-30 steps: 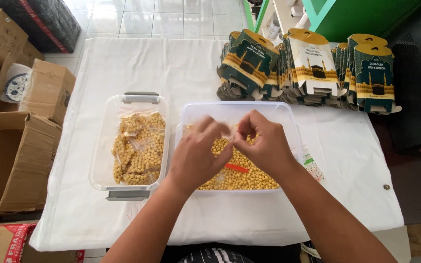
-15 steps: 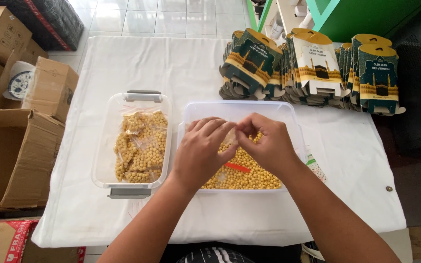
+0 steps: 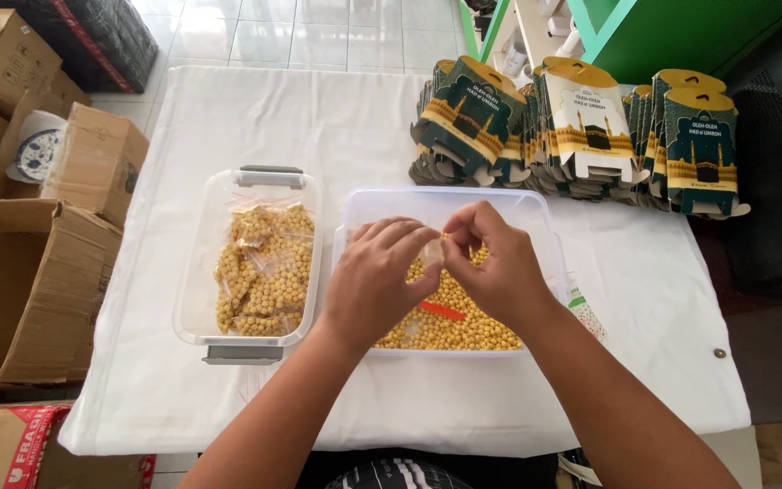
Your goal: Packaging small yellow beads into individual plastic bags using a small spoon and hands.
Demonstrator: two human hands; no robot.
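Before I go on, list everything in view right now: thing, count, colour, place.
small plastic bag: one, clear, pinched between both hands over the right tub
right tub: one, clear, table centre
loose round pieces: many, yellow, in the right tub
scoop: one, red, on the loose pieces
left tub: one, clear with grey handles, left of the other
filled bags: several, clear with yellow pieces, in the left tub
folded cartons: stacks, green and cream, far right
tablecloth: one, white
cardboard boxes: several, brown, floor left
left hand: on the bag
right hand: on the bag
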